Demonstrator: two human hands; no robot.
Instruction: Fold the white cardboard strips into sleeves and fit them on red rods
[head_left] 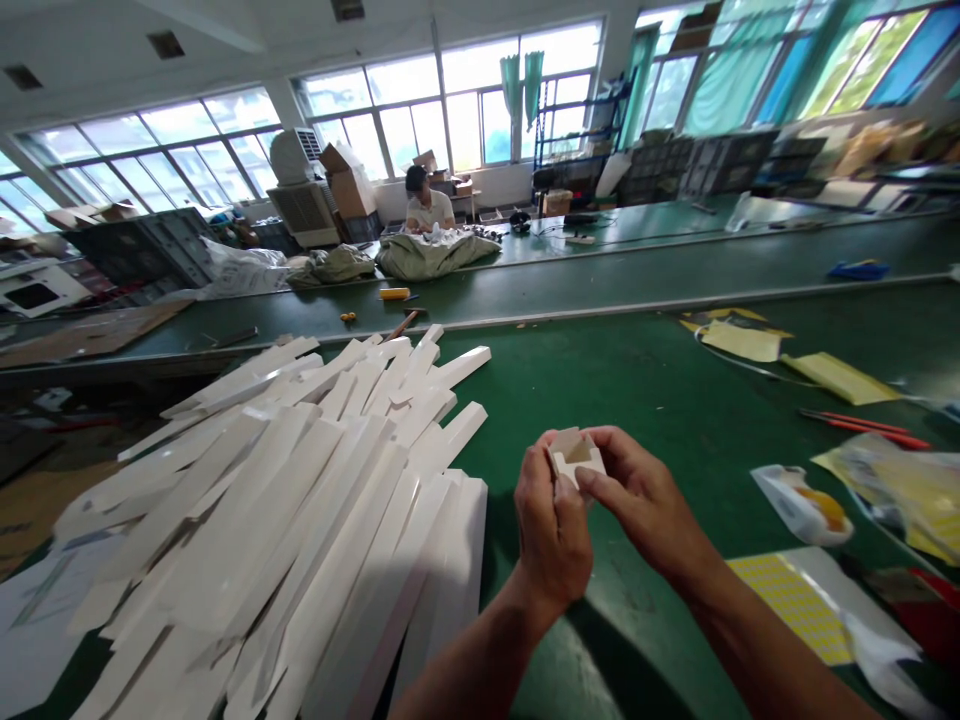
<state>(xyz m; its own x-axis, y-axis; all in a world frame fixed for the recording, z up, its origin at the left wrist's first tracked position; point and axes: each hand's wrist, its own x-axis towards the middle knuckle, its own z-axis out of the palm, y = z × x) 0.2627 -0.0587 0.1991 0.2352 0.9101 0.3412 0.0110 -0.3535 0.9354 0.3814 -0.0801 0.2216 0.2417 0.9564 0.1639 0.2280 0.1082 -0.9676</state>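
Note:
Both my hands are raised over the green table (645, 390) and close round a small white cardboard box (576, 456) seen end-on, its open end showing a brown inside. My left hand (551, 525) grips the box from the left with fingers curled. From the right, my right hand (637, 495) pinches its flap between thumb and fingers. A large heap of long flat white cartons (300, 520) lies just left of my hands.
Yellow sheets (750, 342), a red-handled tool (862, 427), plastic bags (806, 505) and a yellow sticker sheet (799, 600) lie at the right. Across the far table a person (426, 205) sits behind a grey-green bag (435, 252). Crates and boxes stand along the windows.

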